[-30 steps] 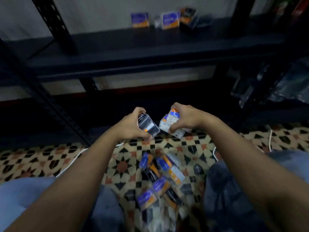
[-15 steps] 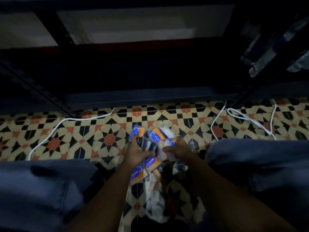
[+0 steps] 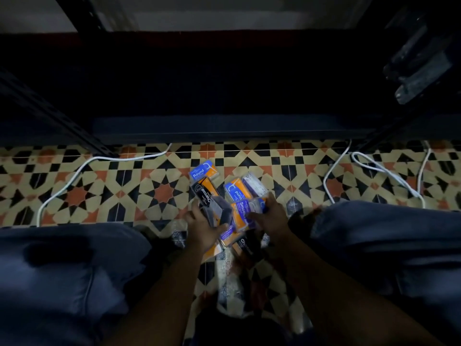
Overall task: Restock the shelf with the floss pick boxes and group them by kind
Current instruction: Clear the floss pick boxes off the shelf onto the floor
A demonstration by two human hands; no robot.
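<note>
The floss pick boxes (image 3: 224, 206) are lying in a loose heap on the patterned floor (image 3: 129, 191), between the person's knees, just in front of the dark shelf (image 3: 224, 126). A blue and orange one marked Round (image 3: 203, 171) is sitting at the far edge of the heap, a black Charcoal box (image 3: 203, 194) is lying just beside it, and a second Round box (image 3: 237, 192) is resting to the right.

The left hand (image 3: 203, 227) is reaching into the near side of the pile, its fingers (image 3: 193, 213) curling round a dark box (image 3: 217, 211), with the thumb pressing across its lower edge. The right hand (image 3: 270, 217) is closing over a blue and orange Smooth box (image 3: 245, 212), fingers bent round its top and side.

To my eye this is the gathering step: both hands are picking up stock, and nothing from this heap is going onto a shelf yet. The next move, I would judge, calls for lifting the two boxes clear of the pile, reading their labels, and carrying each up to its own kind's group.

A white cable (image 3: 82, 168) is trailing across the tiles on the left, and another white cable (image 3: 379, 168) is looping on the right.
</note>
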